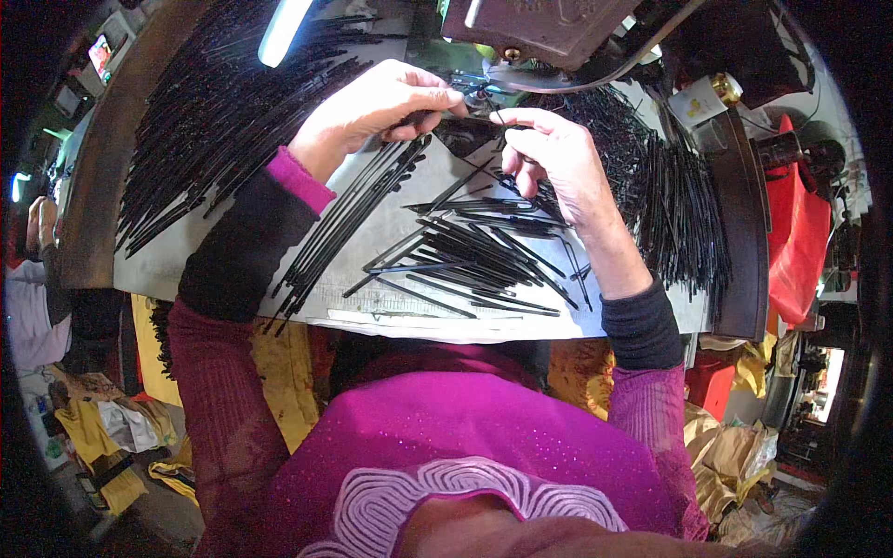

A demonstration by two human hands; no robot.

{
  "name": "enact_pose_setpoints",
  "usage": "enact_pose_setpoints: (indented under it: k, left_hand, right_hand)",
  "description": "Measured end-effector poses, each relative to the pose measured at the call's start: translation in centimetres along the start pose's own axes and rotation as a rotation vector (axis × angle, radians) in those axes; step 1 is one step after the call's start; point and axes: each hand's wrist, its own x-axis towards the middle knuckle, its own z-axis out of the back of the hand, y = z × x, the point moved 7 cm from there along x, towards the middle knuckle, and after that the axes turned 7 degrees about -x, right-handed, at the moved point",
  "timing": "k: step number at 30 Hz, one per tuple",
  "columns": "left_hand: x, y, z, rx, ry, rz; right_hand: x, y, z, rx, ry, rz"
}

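My left hand [381, 107] reaches to the machine's working point, thumb and forefinger pinched together; what lies between their tips is too small to make out. From beneath its curled fingers a row of thin black rods [349, 223] slants down to the table's near edge; I cannot tell whether the hand grips them. Opposite, my right hand [549, 158] pinches a thin dark rod [499, 119] beside the same point, its other fingers curled. Between my forearms a loose heap of black rods [484, 251] lies on the pale tabletop [358, 298], some of them bent.
Above my hands hangs a dark machine head [544, 33] with a curved metal arm, next to a bright tube lamp [286, 30]. Large piles of black rods lie left [223, 121] and right [684, 214]. A red bag [795, 242] hangs beyond the table's right rim.
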Motion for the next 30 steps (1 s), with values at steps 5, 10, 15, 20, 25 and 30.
enact_pose_setpoints:
  k: [5,10,15,20,25,30]
  left_hand:
    - [-0.5,-0.2,-0.4,-0.027,-0.026,-0.003]
    - [-1.4,-0.1,-1.9,-0.148,-0.132,-0.09]
    - [-2.1,-0.3,-5.2,-0.153,-0.02,-0.066]
    - [-3.0,-0.7,-5.5,-0.029,0.06,-0.06]
    - [-5.1,-1.6,0.0,0.687,-0.158,-0.261]
    - [-7.0,-0.3,4.4,1.145,-0.278,-0.095]
  right_hand:
    - [0.1,0.0,0.0,0.138,-0.027,-0.044]
    - [0.8,-1.1,1.8,0.39,-0.179,-0.006]
    - [1.1,-2.3,3.0,0.695,-0.206,0.049]
    - [1.0,-2.2,1.2,0.569,-0.101,-0.022]
    - [1.1,-2.4,2.5,0.519,-0.224,0.009]
    - [1.3,-2.4,3.5,0.583,-0.234,0.031]
